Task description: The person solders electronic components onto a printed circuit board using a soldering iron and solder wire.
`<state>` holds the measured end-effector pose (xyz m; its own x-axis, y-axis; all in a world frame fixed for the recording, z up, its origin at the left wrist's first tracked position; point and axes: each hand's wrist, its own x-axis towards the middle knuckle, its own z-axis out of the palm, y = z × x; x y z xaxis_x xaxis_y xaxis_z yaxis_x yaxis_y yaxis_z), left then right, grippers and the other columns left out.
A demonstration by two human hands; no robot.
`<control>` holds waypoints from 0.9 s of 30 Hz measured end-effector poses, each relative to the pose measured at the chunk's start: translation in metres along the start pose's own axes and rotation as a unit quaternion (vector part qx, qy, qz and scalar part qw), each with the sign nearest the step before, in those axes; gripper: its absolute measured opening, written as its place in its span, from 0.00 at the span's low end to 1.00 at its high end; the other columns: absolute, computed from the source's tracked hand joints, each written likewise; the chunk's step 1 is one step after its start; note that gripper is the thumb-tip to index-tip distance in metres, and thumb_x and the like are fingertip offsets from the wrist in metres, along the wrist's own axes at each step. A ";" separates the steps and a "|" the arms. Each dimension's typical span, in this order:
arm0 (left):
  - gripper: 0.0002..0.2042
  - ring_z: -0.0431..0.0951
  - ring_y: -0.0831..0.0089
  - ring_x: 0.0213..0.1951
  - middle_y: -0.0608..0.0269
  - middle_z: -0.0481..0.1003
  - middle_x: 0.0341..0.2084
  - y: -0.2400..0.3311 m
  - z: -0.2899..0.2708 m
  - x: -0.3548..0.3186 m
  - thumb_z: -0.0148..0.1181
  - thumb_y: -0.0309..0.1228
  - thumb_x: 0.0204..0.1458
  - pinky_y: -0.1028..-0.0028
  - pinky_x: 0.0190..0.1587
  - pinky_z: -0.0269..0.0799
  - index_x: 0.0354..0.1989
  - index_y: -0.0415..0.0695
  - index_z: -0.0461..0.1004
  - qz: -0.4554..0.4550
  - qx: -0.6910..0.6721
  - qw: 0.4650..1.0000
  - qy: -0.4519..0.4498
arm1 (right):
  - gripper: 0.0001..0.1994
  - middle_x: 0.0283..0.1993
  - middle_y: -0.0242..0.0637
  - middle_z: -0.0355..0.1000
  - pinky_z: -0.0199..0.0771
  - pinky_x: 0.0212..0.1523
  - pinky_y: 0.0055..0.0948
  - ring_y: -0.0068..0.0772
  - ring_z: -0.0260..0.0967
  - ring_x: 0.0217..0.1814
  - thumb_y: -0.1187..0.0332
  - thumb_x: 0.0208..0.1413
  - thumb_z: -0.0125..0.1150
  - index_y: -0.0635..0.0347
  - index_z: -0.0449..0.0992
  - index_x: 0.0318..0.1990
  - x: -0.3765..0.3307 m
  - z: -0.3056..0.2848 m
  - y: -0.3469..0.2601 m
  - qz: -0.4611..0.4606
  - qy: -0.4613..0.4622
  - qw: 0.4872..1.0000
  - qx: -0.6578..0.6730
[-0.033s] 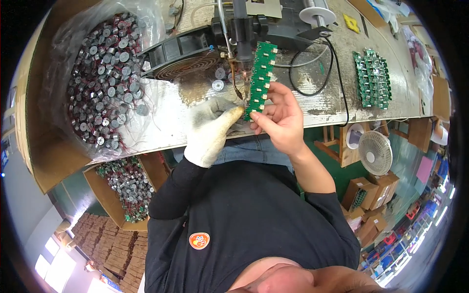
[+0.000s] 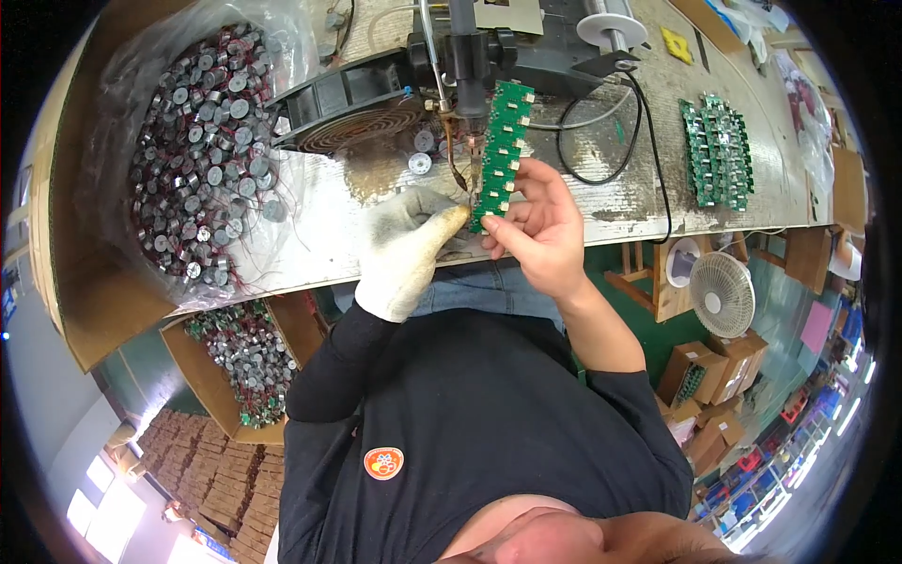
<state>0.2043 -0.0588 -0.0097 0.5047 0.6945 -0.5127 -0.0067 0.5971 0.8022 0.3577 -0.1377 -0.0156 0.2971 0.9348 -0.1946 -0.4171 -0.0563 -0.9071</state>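
Right hand [image 2: 540,235], bare, pinching the lower end of a long green circuit-board strip [image 2: 498,155] between thumb and fingers [image 2: 498,235], holding it upright over the counter [image 2: 601,202] so its upper part sits just beside the dark soldering fixture [image 2: 467,56]. Probably held this way to bring the strip's edge to the tip of the fixture. Left hand [image 2: 404,249], in a pale work glove, fingers drawn together in a narrow pinch at the strip's lower left edge, touching it or something very small there; too small to tell what, though thin reddish wire [image 2: 455,160] curls up just above. Likely steadying a lead against the board.

Behind the hands, a round black fan [image 2: 352,108] lying tilted on the counter, a few loose grey cylindrical parts [image 2: 420,162] beside it. At the left, a large cardboard box [image 2: 66,282] lined with clear plastic, filled with many of the same grey cylindrical parts with red wires. Below the counter's edge, a second open cardboard box [image 2: 282,329] holding more of them. Well apart on the right, a stack of green board strips [image 2: 719,150] lying flat. A white spool [image 2: 611,28] standing near the fixture, a black cable [image 2: 648,141] looping across the counter. Small white fan [image 2: 723,296] down on the right.
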 end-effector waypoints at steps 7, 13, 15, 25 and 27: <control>0.06 0.74 0.80 0.32 0.62 0.76 0.28 -0.001 -0.001 -0.002 0.60 0.27 0.53 0.79 0.35 0.70 0.33 0.35 0.74 -0.001 0.022 1.000 -0.002 | 0.29 0.50 0.45 0.66 0.74 0.21 0.18 0.27 0.73 0.29 0.88 0.49 0.56 0.66 0.55 0.59 -0.003 -0.001 0.005 -0.015 0.009 1.000 0.012; 0.06 0.73 0.81 0.31 0.64 0.75 0.27 0.004 0.003 -0.004 0.61 0.26 0.52 0.79 0.34 0.69 0.32 0.36 0.74 0.013 0.034 0.999 -0.014 | 0.29 0.47 0.45 0.65 0.73 0.22 0.18 0.26 0.73 0.28 0.86 0.49 0.57 0.64 0.55 0.59 -0.004 -0.001 0.003 0.002 0.002 1.000 0.009; 0.06 0.73 0.81 0.31 0.64 0.75 0.27 0.004 0.002 -0.002 0.61 0.26 0.52 0.79 0.34 0.69 0.32 0.36 0.74 0.023 0.062 0.998 -0.017 | 0.29 0.47 0.45 0.65 0.73 0.22 0.19 0.26 0.73 0.28 0.86 0.49 0.57 0.64 0.55 0.59 -0.004 -0.001 0.003 -0.004 0.000 1.000 0.013; 0.06 0.73 0.81 0.31 0.65 0.74 0.27 0.008 0.002 -0.002 0.61 0.27 0.52 0.79 0.34 0.70 0.32 0.37 0.74 0.019 0.046 0.998 -0.029 | 0.28 0.47 0.45 0.65 0.74 0.23 0.18 0.25 0.72 0.28 0.86 0.49 0.57 0.64 0.56 0.58 -0.003 0.000 0.001 -0.003 -0.003 1.000 0.026; 0.06 0.73 0.81 0.31 0.65 0.74 0.27 0.011 0.004 -0.003 0.61 0.27 0.52 0.79 0.34 0.70 0.32 0.37 0.74 0.014 0.040 0.999 -0.031 | 0.28 0.47 0.45 0.65 0.74 0.23 0.18 0.25 0.72 0.28 0.86 0.50 0.57 0.64 0.56 0.58 -0.002 0.002 -0.001 -0.005 -0.004 1.000 0.028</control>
<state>0.2062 -0.0554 0.0018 0.5573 0.6835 -0.4714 0.0455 0.5418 0.8393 0.3561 -0.1390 -0.0134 0.2941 0.9382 -0.1825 -0.4613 -0.0279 -0.8868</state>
